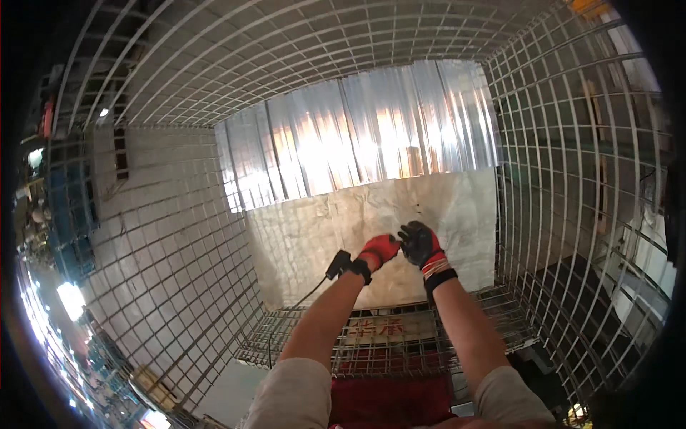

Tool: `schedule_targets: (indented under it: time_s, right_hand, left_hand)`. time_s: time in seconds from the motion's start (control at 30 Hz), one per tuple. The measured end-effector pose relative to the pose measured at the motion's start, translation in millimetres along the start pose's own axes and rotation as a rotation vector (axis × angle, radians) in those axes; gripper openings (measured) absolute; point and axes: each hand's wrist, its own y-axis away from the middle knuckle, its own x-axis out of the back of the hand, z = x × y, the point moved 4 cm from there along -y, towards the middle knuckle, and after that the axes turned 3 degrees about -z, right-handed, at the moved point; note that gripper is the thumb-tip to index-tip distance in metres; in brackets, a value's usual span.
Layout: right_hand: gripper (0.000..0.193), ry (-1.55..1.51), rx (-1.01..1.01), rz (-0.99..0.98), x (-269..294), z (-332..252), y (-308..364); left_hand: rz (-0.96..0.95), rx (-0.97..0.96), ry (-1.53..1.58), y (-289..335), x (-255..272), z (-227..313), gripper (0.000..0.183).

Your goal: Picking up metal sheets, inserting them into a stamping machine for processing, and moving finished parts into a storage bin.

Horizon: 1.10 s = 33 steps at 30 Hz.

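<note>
My left hand point(381, 249), in a red work glove, is closed with its fingers turned down and inward. Whether anything is in them I cannot make out. Close beside it, my right hand point(421, 244) in a black and red glove is loosely curled, its dark fingers partly apart and nothing visible in them. Both hands are above a cream-coloured sheet point(321, 229) inside a large wire cage. A small black device point(338, 264) with a cable sits by my left wrist. Beyond the sheet, shiny metal strips point(321, 143) lie side by side and reflect bright light.
Wire mesh walls point(171, 236) rise on the left, far side and right point(572, 164). A lower mesh edge point(414, 343) with a pale sign point(371, 329) crosses in front of me, above something red point(389, 400). Workshop equipment shows through the left mesh.
</note>
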Motion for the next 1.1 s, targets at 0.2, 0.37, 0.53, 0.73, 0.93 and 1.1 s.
schedule_targets:
  time_s: [0.2, 0.37, 0.53, 0.73, 0.93, 1.1]
  right_hand:
    - [0.028, 0.35, 0.118, -0.11, -39, 23, 94]
    - [0.026, 0.326, 0.063, -0.2, -89, 24, 183]
    - [0.029, 0.257, -0.001, -0.324, -136, 27, 284]
    - [0.032, 0.581, 0.257, -0.559, -159, 62, 386]
    - [0.038, 0.603, 0.129, -0.601, -177, 135, 447]
    - [0.045, 0.709, 0.172, -0.683, -208, 158, 479]
  left_hand:
    - [0.073, 0.156, 0.214, 127, -23, 32, 0.035]
    - [0.038, 0.134, 0.276, 232, -22, 62, 0.038]
    - [0.062, -0.003, 0.24, 310, -30, 69, 0.042]
    - [0.081, -0.154, 0.235, 404, -30, 42, 0.042]
    - [0.167, -0.258, 0.347, 497, 2, 25, 0.043]
    - [0.185, -0.32, 0.37, 564, 22, 10, 0.038]
